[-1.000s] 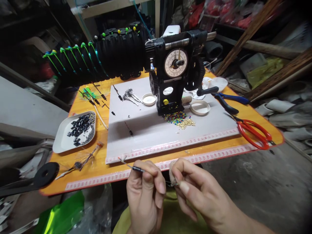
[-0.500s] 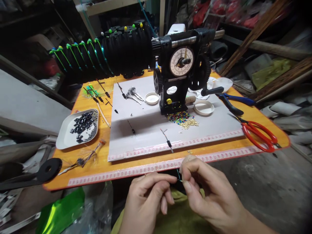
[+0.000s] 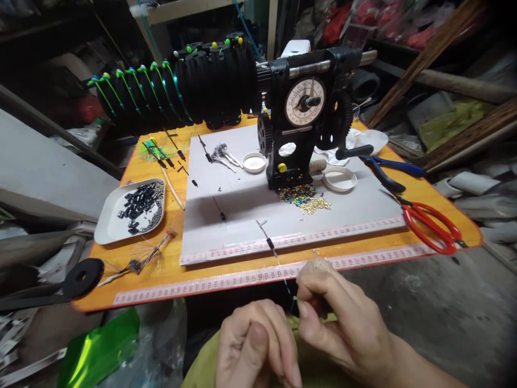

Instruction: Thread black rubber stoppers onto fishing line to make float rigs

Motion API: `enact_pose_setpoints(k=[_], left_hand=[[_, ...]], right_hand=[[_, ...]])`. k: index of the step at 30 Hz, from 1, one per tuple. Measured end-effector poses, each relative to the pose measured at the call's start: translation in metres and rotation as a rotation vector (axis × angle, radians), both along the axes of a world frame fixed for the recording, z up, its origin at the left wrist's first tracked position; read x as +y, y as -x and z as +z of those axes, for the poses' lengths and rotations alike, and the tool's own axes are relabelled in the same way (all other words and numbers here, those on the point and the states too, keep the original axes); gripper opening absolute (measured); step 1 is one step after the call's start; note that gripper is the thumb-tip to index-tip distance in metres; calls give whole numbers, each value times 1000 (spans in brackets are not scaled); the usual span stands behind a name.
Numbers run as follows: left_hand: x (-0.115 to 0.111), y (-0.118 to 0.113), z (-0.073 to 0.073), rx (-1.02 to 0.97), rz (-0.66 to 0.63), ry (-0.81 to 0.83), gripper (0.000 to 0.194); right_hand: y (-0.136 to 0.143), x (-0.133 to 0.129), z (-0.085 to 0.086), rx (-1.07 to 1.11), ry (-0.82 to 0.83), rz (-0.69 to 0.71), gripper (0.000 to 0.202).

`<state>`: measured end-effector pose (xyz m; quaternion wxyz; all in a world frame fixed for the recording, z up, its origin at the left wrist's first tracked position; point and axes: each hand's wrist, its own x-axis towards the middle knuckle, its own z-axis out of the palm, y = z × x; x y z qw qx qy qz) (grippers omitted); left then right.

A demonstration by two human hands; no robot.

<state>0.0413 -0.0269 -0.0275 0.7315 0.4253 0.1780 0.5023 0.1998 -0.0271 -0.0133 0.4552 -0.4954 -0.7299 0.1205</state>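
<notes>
The right hand [image 3: 347, 318] pinches a thin line [image 3: 286, 283] between thumb and forefinger. The left hand [image 3: 258, 342] is curled just beside it; I cannot tell whether its fingers hold anything, their tips being low and partly hidden. From the right fingertips [image 3: 304, 308] the line runs away over the near edge of the table [image 3: 169, 269] to a black tube [image 3: 270, 243], which lies at the near edge of the board [image 3: 242, 210], beyond the fingers and a little to their left. The tube is on the line, with a forked tip [image 3: 260, 224] past it, so that part looks done; the end in the pinch looks unfinished, though its joint is too small to read.

Farther beyond the left fingers, a stem [image 3: 219, 208] with its own dark tube lies on the board, apart from the line. Well to the left of both hands, the tray [image 3: 105, 221] holds a loose heap of tubes [image 3: 139, 203], seemingly unused. Straight beyond the fingers, coloured beads [image 3: 297, 193] and brass bits [image 3: 315, 205] lie loose by the winder's foot [image 3: 288, 175]. Far beyond and left, several spools [image 3: 160, 102] bear green line; those nearer the winder are too dark to judge.
</notes>
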Motion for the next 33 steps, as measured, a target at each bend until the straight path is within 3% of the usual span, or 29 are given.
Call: enact_pose_setpoints(k=[3,6,11,15,17,20,22,27,33], left_hand=[[-1,9,2,34,3,38,41],[7,17,3,183,114,-23,36],[18,19,5,389,507,-361,11],[18,14,3,592,799,-766,59],[21,16,4,749,743,-996,66],[32,22,11,936,419,-1140,64],[39,24,18,1018,309,-1038,66],[41,17,33,978,231,-585,58],[44,6,36,876,130,-347,47]], right_hand=[[-7,1,0,10,-3,-103,17],[-7,-1,3,45,55,-24,16],[0,-4,3,34,4,6,16],[3,-4,1,-23,4,25,17],[4,-4,0,-27,8,29,17],[5,-4,2,-25,-14,21,19],[5,-4,4,-25,-9,22,19],[3,-4,7,-27,-3,15,15],[3,-3,4,-55,-39,-1,15]])
